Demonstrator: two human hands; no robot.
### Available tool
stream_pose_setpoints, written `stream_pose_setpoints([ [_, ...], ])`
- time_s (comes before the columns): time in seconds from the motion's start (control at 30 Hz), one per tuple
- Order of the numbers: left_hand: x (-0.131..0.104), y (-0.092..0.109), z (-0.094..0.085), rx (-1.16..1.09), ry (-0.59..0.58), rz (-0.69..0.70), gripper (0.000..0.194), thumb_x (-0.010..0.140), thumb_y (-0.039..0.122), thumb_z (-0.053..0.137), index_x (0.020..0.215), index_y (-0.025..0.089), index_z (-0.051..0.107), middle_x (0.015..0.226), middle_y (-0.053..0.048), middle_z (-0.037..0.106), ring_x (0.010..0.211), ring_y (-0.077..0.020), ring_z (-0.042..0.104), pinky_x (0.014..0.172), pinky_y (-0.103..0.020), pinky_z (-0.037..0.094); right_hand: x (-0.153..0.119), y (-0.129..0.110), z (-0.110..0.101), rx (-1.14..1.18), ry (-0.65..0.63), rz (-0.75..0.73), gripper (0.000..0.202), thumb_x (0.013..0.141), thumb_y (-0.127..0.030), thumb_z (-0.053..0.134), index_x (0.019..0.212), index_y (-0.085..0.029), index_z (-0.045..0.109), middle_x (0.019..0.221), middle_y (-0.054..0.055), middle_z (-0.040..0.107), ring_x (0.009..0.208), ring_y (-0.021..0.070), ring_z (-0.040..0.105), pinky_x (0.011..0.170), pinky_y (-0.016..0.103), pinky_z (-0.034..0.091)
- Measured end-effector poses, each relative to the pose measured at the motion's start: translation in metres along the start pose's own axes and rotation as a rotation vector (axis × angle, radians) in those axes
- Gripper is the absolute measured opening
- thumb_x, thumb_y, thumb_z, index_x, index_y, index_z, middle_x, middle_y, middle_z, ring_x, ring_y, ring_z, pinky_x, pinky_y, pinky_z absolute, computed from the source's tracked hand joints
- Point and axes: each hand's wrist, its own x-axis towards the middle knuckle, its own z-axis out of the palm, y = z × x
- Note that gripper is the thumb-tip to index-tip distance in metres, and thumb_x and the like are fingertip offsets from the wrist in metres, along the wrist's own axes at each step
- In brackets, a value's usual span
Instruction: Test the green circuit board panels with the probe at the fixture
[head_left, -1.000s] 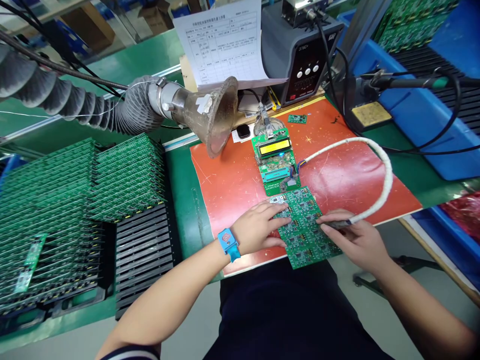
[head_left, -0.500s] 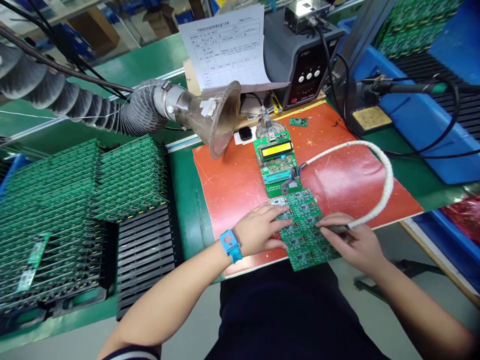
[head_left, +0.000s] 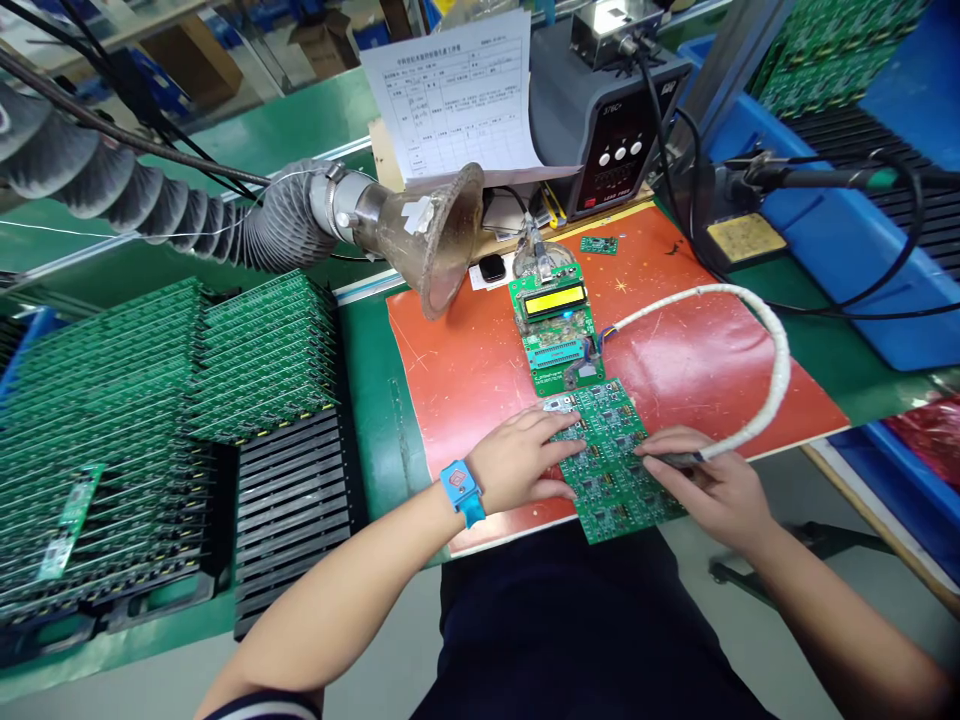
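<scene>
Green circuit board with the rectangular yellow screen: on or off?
On: its yellow screen is lit, and a blue light glows beneath.

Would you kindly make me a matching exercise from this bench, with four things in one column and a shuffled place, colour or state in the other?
1. Left hand
2. Display
3. Right hand
4. Wristband

A. Holds the dark end of the white cable
B. Blue
C. Rests at the left edge of the board nearest the person
D. Yellow

Pairs: 1-C, 2-D, 3-A, 4-B
</scene>
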Motion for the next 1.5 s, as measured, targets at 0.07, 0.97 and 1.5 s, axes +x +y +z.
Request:
stream_pose_setpoints([
  [0.07, 0.0003, -0.0004, 0.0004, -0.001, 0.003, 0.005, 0.059, 0.081, 0.058, 0.059, 0.123, 0.016, 0.056, 0.140, -0.015, 0.045, 0.127, -0.0283, 0.045, 0.109, -0.046, 0.036, 0.0004, -0.0003, -0.0003, 0.001, 0.004, 0.006, 0.013, 0.086, -0.015, 0.059, 0.095, -0.024, 0.063, 0.088, 0.005, 0.066, 0.085, 0.0201, 0.064, 0.066, 0.028, 0.052],
  [0.97, 0.0005, 0.0003, 0.0001, 0.002, -0.014, -0.006, 0.059, 0.082, 0.058, 0.058, 0.124, 0.017, 0.054, 0.140, -0.014, 0.044, 0.128, -0.0278, 0.044, 0.109, -0.047, 0.036, -0.0012, 0.0038, -0.0011, 0.038, 0.004, 0.055, 0.007, 0.087, -0.021, 0.061, 0.091, -0.024, 0.066, 0.087, 0.007, 0.066, 0.083, 0.0221, 0.066, 0.062, 0.030, 0.055],
  [1.5, 0.0000, -0.0003, 0.0009, -0.015, -0.019, -0.016, 0.060, 0.082, 0.059, 0.058, 0.124, 0.017, 0.055, 0.141, -0.015, 0.044, 0.128, -0.0273, 0.044, 0.110, -0.046, 0.035, 0.0017, 0.0020, -0.0008, 0.052, 0.011, 0.014, 0.009, 0.085, -0.018, 0.062, 0.091, -0.025, 0.066, 0.087, 0.006, 0.067, 0.080, 0.0214, 0.066, 0.062, 0.031, 0.054],
])
